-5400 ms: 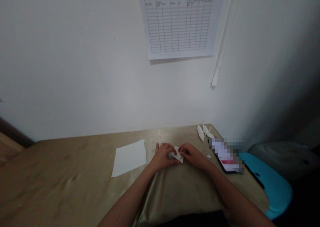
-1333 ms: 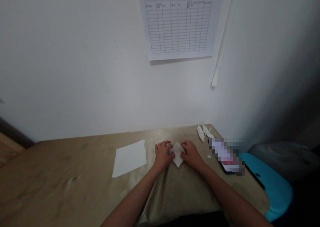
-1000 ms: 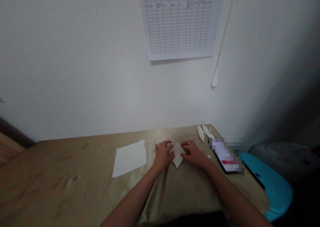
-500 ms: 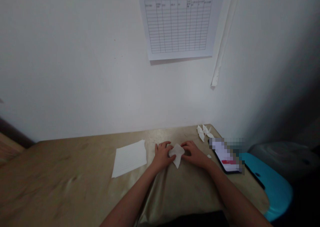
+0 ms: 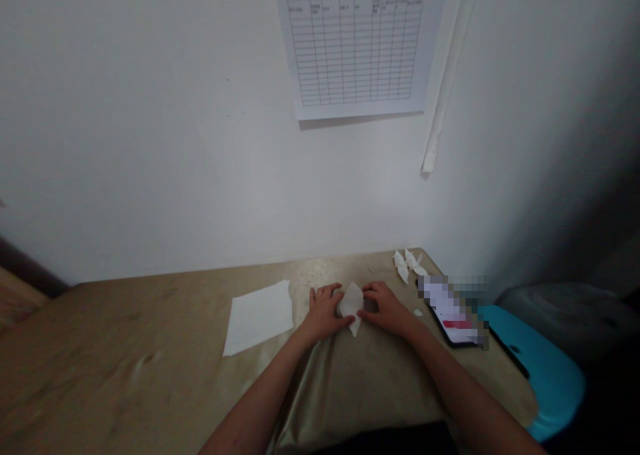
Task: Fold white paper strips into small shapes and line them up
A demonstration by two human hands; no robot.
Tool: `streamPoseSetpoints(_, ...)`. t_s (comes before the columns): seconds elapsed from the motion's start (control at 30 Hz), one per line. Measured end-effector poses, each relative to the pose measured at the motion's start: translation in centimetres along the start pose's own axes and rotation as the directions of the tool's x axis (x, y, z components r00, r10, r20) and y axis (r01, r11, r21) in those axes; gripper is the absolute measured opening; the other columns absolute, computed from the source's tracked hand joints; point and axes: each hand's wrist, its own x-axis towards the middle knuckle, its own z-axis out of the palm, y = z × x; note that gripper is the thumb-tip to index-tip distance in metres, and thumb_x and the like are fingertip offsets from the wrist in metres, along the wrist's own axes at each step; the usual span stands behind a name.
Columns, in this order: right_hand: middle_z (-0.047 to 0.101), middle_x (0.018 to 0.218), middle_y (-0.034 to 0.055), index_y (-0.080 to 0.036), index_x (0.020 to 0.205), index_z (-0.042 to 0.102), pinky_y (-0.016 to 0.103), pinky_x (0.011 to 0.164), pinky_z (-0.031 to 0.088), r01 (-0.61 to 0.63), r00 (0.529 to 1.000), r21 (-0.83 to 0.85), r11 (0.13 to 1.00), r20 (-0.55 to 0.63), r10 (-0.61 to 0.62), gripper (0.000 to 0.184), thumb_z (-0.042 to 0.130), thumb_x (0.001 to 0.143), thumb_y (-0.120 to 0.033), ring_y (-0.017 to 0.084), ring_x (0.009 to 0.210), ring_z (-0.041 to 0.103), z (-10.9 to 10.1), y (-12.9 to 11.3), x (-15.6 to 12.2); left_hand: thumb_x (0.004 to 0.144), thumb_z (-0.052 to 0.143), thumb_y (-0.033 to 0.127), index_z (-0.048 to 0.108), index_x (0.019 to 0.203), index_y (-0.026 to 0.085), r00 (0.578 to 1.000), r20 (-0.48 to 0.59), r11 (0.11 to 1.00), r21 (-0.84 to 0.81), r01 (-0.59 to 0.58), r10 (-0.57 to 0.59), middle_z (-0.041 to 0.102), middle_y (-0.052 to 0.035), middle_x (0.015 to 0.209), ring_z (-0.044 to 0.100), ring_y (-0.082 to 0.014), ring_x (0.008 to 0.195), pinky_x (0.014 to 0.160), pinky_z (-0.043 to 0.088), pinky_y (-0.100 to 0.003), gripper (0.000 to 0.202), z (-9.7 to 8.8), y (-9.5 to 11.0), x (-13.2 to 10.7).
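A small white folded paper [image 5: 351, 303] lies on the tan table [image 5: 150, 355] between my two hands. My left hand [image 5: 324, 311] pinches its left side with curled fingers. My right hand [image 5: 385, 307] holds its right side, fingers bent over the edge. One flap of the paper is lifted and curls toward the left. The pointed lower tip rests on the table.
A flat white sheet [image 5: 259, 316] lies left of my hands. Folded white paper figures [image 5: 409, 263] sit at the table's back right corner. A phone [image 5: 453, 311] lies on the right edge, a blue stool [image 5: 543, 371] beyond it. A grid chart [image 5: 356, 48] hangs on the wall.
The paper lay as a flat diamond a second ago; now its right flap is raised and folded over toward the left. Both hands stay at its sides.
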Motion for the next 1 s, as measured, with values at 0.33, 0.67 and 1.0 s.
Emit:
streamPoseSetpoints(0.33,0.065,0.114,0.0081,-0.020,0.102,0.073,0.040,0.101,0.042,-0.018,0.999,-0.030,0.999,-0.030,0.018,0.032,0.082,0.073,-0.030,0.025,0.113,0.053,0.31,-0.24,0.19,0.057,0.082,0.065,0.054,0.139,0.025,0.999,0.035,1.000,0.016,-0.015,0.015,0.040,-0.0163,0.156,0.032,-0.0425,0.145,0.118,0.005,-0.072,0.096,-0.24,0.30,-0.15)
streamPoseSetpoints(0.67,0.067,0.109,0.0069,-0.020,0.096,0.073,0.038,0.098,0.042,-0.022,0.998,-0.035,0.999,-0.059,0.020,0.025,0.081,0.073,-0.025,0.024,0.109,0.055,0.67,0.27,0.58,0.053,0.085,0.062,0.051,0.143,0.024,0.997,0.078,1.000,0.023,-0.011,0.010,0.036,-0.0178,0.158,0.028,-0.0403,0.147,0.117,0.002,-0.073,0.103,-0.55,0.47,-0.11)
streamPoseSetpoints(1.0,0.068,0.108,0.0071,-0.021,0.093,0.075,0.038,0.098,0.042,-0.026,0.998,-0.029,0.999,-0.058,0.024,0.018,0.079,0.076,-0.026,0.024,0.108,0.056,0.87,0.68,0.79,0.053,0.085,0.063,0.050,0.143,0.026,0.997,0.080,1.000,0.028,-0.012,0.010,0.036,-0.0174,0.159,0.028,-0.0408,0.147,0.117,0.002,-0.073,0.103,-0.56,0.45,-0.09)
